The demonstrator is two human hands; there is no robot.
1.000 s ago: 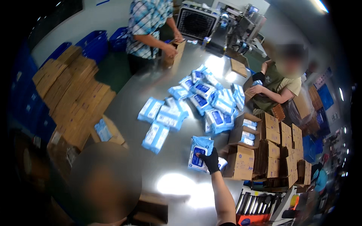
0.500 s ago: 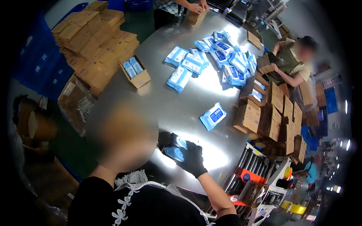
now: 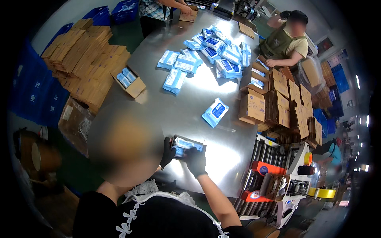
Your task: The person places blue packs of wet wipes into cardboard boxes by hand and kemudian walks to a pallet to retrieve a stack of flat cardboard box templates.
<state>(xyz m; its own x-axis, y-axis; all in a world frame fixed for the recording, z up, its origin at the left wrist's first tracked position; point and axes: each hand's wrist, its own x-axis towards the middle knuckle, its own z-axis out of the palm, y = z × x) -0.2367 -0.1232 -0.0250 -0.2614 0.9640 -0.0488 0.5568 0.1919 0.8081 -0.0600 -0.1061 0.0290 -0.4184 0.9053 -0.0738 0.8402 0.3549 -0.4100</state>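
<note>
Just in front of me on the metal table (image 3: 158,87) is a small open carton (image 3: 204,149) with blue-and-white packs of wipes (image 3: 182,143) in it. My left hand (image 3: 168,152), in a black glove, grips the carton's left end; the blurred circle hides part of that arm. My right hand (image 3: 196,160), in a dark glove, is closed over the near right side, its fingers on the packs. A single pack of wipes (image 3: 216,112) lies flat beyond my hands. Farther off sits a pile of such packs (image 3: 222,53).
An open carton (image 3: 136,88) holding packs stands at the left edge. Stacked flattened cartons (image 3: 85,71) rise beyond it. Cartons (image 3: 254,107) line the right edge, near a roller conveyor (image 3: 264,156). Two people work across the table, one (image 3: 283,43) at right, another (image 3: 154,12) at the far end.
My left hand has come into sight at the carton's left end. My right hand has shifted slightly left and up, and the packs now show inside the carton. The person at right has raised an arm.
</note>
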